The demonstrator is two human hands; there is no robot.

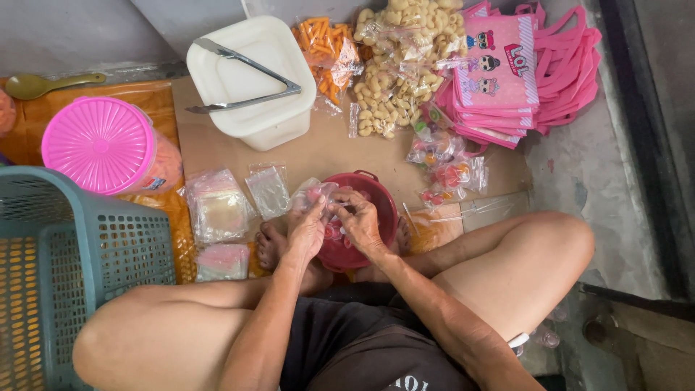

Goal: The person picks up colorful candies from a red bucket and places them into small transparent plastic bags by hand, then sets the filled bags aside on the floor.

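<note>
A teal basket (65,268) stands at far left, a pink-lidded tub (101,145) behind it. Flat clear bags (217,210) lie on cardboard (326,148). Tongs (246,87) rest on a white box (253,76). The left hand (308,232) pinches a small clear bag (311,194) over a red bowl (376,195); the right hand (358,221) has fingertips closed at its mouth. Snack packs (394,65) and pink totes (507,72) lie to the right.
</note>
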